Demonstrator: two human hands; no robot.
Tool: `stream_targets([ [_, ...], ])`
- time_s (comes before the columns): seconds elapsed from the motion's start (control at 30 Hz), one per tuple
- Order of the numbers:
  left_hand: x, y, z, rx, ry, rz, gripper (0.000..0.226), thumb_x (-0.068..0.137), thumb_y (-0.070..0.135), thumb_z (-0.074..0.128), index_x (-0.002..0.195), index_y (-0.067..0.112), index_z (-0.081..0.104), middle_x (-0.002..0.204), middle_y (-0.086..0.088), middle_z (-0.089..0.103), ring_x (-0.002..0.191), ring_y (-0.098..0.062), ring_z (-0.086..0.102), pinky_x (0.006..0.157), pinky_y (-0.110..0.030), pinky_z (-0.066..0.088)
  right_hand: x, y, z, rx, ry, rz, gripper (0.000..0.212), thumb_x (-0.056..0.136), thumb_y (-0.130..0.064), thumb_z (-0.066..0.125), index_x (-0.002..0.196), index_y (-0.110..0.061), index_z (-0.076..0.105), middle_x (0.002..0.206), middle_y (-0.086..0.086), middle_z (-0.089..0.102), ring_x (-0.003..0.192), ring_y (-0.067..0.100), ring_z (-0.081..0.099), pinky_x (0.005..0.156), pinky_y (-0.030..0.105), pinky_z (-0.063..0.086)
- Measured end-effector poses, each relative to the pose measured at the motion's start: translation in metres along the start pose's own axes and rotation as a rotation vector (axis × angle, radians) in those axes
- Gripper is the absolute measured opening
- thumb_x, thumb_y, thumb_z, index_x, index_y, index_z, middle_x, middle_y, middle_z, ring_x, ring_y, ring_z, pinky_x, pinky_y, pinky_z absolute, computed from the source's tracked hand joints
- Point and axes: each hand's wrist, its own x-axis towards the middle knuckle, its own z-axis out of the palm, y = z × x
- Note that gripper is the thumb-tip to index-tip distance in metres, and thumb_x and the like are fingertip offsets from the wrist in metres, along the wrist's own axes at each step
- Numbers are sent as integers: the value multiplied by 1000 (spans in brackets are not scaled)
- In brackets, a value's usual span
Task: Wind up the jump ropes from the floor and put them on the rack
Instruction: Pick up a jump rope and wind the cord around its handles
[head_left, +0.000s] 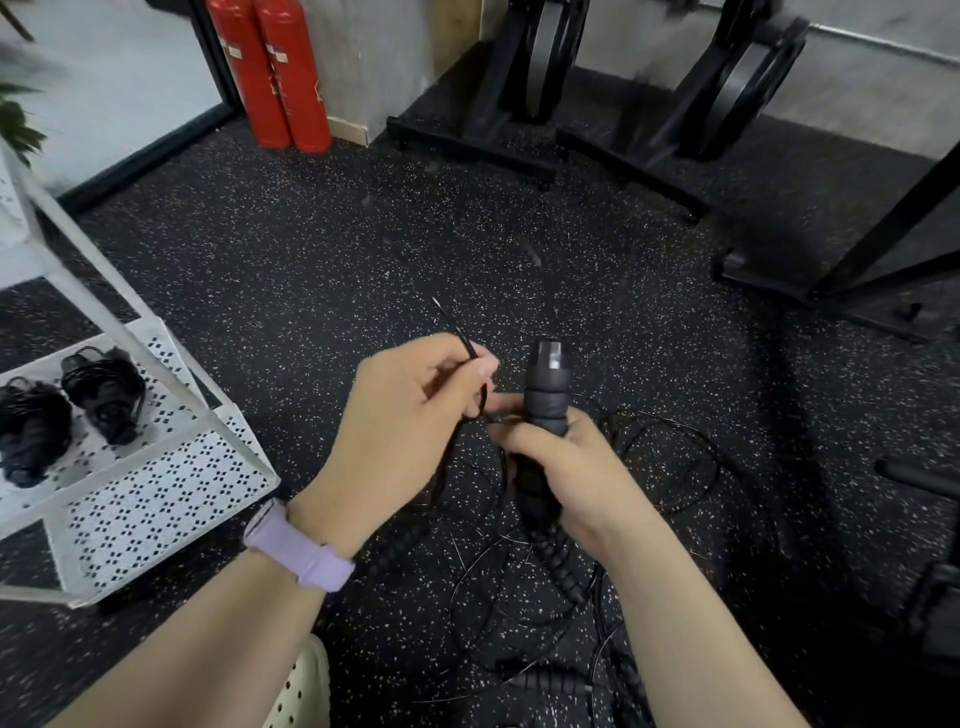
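R hand (566, 467) grips handle (543, 405) upright at frame center, L hand (410, 410) pinches cord (457, 327) just left, so we'd wrap across the handle's axis.

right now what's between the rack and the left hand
Head view: only bare speckled floor lies between the white rack and the left hand.

Matt foam-like handle (544, 410) (ridged), perforated white metal rack (156, 483), speckled, probably rubber floor (311, 249).
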Motion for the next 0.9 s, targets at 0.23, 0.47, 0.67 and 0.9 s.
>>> stream_targets([
  [0.23,-2,4,1,-221,91,-6,6,91,17,75,88,18,79,64,6,70,57,-7,62,61,-24,55,-1,-5,3,-102,34,-56,6,78,-30,83,81,-32,78,73,-6,67,72,10,59,76,30,46],
  [0.47,-1,0,0,-51,-122,-25,14,98,42,57,103,40,70,87,22,72,79,0,67,75,-21,55,-3,-8,0,42,101,-217,12,81,-11,82,82,-19,73,67,-6,64,65,8,56,68,21,48],
  [0.67,-7,-4,8,110,-455,-49,13,102,33,57,95,37,68,79,3,73,58,-21,60,65,-47,55,-7,-19,-10,359,79,-248,7,85,-11,74,81,-14,70,61,2,59,58,11,50,62,21,48],
  [0.9,-9,-4,5,437,-343,186,31,103,50,44,83,29,56,61,3,55,52,-13,50,52,-32,42,-8,-22,-12,507,79,-219,11,86,-15,67,93,-10,61,62,1,54,61,13,47,67,25,46],
])
